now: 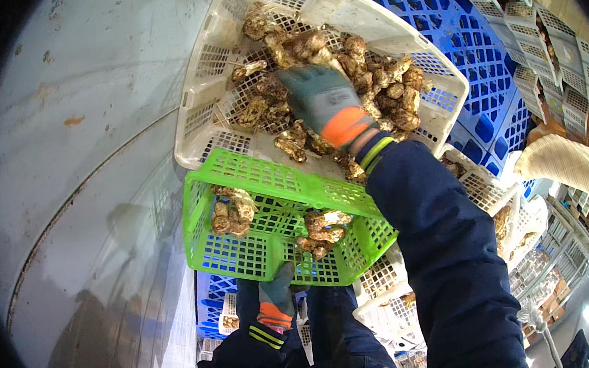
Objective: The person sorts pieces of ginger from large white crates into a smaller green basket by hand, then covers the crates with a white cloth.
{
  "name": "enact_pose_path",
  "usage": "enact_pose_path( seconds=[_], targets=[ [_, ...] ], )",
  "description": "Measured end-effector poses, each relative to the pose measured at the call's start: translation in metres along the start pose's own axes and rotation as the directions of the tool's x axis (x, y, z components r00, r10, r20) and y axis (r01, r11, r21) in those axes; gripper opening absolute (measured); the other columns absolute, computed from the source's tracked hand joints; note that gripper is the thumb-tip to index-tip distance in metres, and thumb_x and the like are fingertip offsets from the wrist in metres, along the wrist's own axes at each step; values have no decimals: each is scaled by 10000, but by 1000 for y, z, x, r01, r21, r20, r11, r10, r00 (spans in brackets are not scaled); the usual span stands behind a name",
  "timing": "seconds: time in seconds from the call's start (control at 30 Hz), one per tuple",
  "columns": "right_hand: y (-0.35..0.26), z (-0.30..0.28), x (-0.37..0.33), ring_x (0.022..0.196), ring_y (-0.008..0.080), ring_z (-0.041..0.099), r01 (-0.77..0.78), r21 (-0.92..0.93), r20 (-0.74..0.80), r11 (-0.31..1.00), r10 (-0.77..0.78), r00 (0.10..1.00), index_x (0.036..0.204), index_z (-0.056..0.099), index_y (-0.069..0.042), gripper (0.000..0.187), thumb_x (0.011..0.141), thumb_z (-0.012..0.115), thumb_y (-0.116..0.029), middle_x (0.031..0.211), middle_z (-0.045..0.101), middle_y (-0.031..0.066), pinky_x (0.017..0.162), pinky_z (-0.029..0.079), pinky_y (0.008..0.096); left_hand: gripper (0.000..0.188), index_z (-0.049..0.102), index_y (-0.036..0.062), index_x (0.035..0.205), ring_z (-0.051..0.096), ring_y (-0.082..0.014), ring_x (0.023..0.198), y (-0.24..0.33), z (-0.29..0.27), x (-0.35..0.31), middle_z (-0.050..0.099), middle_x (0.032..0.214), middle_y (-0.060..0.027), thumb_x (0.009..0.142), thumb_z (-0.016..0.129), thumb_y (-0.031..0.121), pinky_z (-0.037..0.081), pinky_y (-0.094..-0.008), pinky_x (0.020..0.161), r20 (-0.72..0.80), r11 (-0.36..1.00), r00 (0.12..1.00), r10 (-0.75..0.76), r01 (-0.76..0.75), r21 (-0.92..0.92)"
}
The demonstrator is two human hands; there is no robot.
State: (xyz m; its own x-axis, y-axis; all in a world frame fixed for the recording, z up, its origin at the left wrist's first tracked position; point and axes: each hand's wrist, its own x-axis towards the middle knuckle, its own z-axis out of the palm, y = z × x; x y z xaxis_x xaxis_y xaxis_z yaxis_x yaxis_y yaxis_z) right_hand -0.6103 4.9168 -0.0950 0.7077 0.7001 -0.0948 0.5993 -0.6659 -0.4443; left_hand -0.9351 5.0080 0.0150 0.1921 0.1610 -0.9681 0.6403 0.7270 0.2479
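Landmark: the green basket [272, 175], 1 piece, slatted, mid-view; its far side overlaps the near edge of a white crate [345, 9] in view, contact between the 2 unclear.

Right hand [322, 100]: past the basket's far side, down in the crate among a loose spread of brown, knobbly mushrooms [399, 92]. Grey-green glove, orange cuff, blurred. Fingertips hidden; cannot tell whether they are spread, narrowed or closed on a mushroom. Dark blue sleeve [447, 226], yellow bands at the wrist, passes along the basket's right end.

Left hand [276, 291]: at the basket's near side, same kind of glove, fingers up against the near wall. Seems to steady the basket there; grip partly hidden, finger spread cannot be told.

Mushrooms, by place: most lie beyond the basket, in the crate. Inside the basket, 2 small clusters, well apart: left cluster [232, 215] toward its left end, right cluster [324, 231] right of its middle.

Around: pale wall [77, 134] left of the basket. Blue lattice [436, 35] beyond it, far right. Stacked crates [571, 79] farther right. Tan ribbed piece [573, 164] well right of the basket. Dark trousers [340, 328] below its near side.
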Motion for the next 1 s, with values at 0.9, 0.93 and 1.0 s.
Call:
enact_pose_path(
  seconds=[0.9, 0.93, 1.0],
  targets=[
    [-13, 2, 19, 1008, 194, 575, -348, 913, 334, 216, 99, 937, 1251, 513, -73, 471, 815, 641, -199, 1110, 603, 78, 844, 458, 288, 317, 589, 35, 1068, 609, -158, 812, -40, -32, 15, 615, 948, -54, 782, 695, 121, 533, -287, 661, -24, 980, 986, 164, -166, -113],
    [-5, -15, 13, 986, 174, 581, -481, 864, 483, -150, -24, 875, 1273, 485, -49, 496, 827, 632, -211, 1122, 590, 62, 841, 471, 297, 301, 597, 22, 1065, 590, -143, 859, -34, -30, 15, 616, 963, -54, 784, 680, 92, 500, -272, 744, -28, 1000, 1000, 6, -5, 20],
    [0, -33, -8, 978, 173, 589, -446, 671, 431, -592, -177, 885, 1304, 443, -33, 539, 833, 623, -223, 1153, 582, 83, 835, 488, 324, 290, 605, 25, 1073, 596, -138, 820, -29, -18, 14, 618, 984, -54, 792, 659, 73, 507, -270, 700, -1, 989, 989, 146, -146, 15]
  ],
)
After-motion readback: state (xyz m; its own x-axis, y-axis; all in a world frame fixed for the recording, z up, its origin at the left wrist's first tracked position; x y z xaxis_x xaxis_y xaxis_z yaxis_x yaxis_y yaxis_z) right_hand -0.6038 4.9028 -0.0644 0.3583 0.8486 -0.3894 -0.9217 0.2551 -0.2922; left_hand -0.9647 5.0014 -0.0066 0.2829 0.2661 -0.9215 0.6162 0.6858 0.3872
